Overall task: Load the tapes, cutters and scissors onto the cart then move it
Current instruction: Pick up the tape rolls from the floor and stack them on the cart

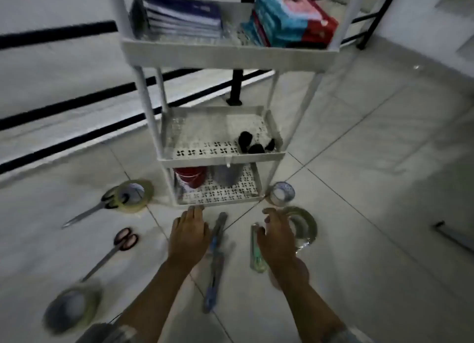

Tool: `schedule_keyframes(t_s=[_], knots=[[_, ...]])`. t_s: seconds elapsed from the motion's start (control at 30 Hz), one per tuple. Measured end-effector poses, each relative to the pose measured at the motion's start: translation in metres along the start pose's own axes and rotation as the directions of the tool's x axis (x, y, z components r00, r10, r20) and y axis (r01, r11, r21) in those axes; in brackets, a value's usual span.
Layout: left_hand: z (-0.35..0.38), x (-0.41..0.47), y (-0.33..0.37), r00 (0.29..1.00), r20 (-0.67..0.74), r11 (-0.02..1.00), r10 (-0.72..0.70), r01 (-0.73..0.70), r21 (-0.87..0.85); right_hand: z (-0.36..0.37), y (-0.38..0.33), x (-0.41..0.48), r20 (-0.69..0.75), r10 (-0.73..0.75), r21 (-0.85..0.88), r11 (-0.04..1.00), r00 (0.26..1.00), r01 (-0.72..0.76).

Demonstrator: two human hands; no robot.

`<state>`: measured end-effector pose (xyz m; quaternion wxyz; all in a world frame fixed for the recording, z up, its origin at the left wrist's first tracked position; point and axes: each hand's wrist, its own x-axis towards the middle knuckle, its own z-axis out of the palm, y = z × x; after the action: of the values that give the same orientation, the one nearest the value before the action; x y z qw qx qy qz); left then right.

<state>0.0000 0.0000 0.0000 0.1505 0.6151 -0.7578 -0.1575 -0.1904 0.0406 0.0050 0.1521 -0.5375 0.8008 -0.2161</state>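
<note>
A white tiered cart (223, 156) stands on the tiled floor in front of me. Around its foot lie tape rolls: one at the left (134, 195) over black-handled scissors (88, 211), a small one at the right (282, 192), a clear one (304, 224) beside my right hand, and one at the lower left (71, 308). Red-handled scissors (114, 250) lie left. Two blue cutters (214, 260) lie between my hands, a green cutter (256, 253) by my right hand. My left hand (189, 233) and right hand (277, 236) hover over the floor, fingers spread, holding nothing.
The cart's top tray (228, 56) holds stacked books; the middle tray carries small black objects (252, 142); the bottom tray has a red container (191, 177) and a grey one. Black railing bars run behind at the left. A dark object (451, 236) lies on the floor at right.
</note>
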Motion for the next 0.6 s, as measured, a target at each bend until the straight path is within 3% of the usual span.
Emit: schedule_keyframes(t_s=[0.1, 0.23, 0.37, 0.47, 0.6], knots=[[0.039, 0.003, 0.001, 0.999, 0.031, 0.999, 0.018, -0.016, -0.041, 0.019, 0.036, -0.004, -0.049, 0.077, -0.092, 0.992, 0.996, -0.081], [0.094, 0.002, -0.009, 0.993, 0.090, 0.997, 0.077, -0.077, -0.005, 0.040, 0.083, -0.017, -0.006, 0.330, -0.095, 0.939, 0.944, -0.330], [0.123, 0.000, -0.016, 0.990, 0.118, 0.997, 0.074, -0.077, 0.015, 0.061, 0.119, -0.024, 0.096, 0.483, -0.176, 0.869, 0.870, -0.463], [0.134, -0.006, -0.017, 0.986, 0.140, 0.995, 0.088, -0.081, -0.052, 0.074, 0.134, -0.028, 0.117, 0.531, -0.118, 0.847, 0.840, -0.519], [0.144, -0.010, -0.021, 0.987, 0.137, 0.991, 0.085, -0.070, -0.112, 0.080, 0.133, -0.032, 0.020, 0.475, -0.075, 0.878, 0.880, -0.473]])
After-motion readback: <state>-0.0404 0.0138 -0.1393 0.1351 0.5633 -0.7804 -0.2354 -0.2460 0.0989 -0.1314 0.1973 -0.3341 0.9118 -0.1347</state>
